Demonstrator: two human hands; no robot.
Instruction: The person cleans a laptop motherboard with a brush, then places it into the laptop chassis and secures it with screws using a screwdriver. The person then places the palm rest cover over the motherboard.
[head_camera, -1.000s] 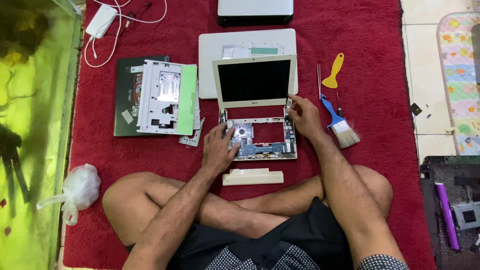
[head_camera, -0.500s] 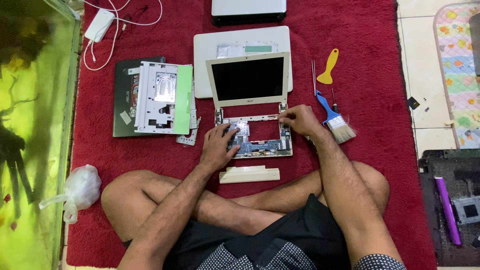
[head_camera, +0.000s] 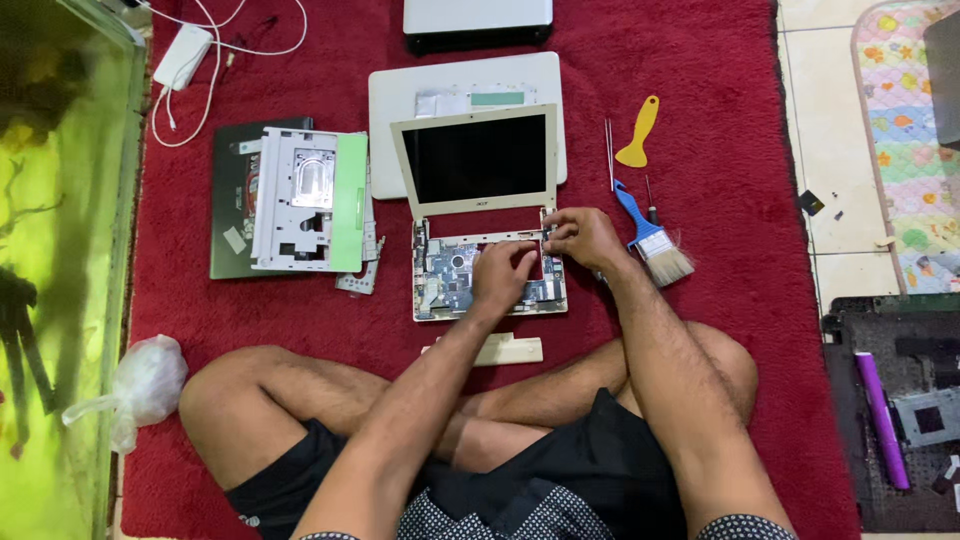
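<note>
A small white laptop stands open on the red rug, its dark screen (head_camera: 478, 160) upright. The keyboard is off, so the circuit board (head_camera: 445, 285) in the base shows. My left hand (head_camera: 503, 277) lies on the right half of the board, fingers bent down onto it. My right hand (head_camera: 582, 238) is at the base's top right corner by the hinge, fingertips pointing left and nearly meeting the left hand's. Whether either hand pinches a small part is hidden by the fingers.
A white inner panel with a green sheet (head_camera: 305, 200) lies on a dark laptop to the left. A white cover (head_camera: 400, 100) and another laptop (head_camera: 478, 20) lie behind. A yellow pry tool (head_camera: 637, 132), blue brush (head_camera: 655, 238), white strip (head_camera: 500, 350), plastic bag (head_camera: 145, 380) and fish tank (head_camera: 60, 250) surround me.
My left hand has slid right across the board toward the right hand. My right hand has come down and left from the hinge onto the base's top edge.
</note>
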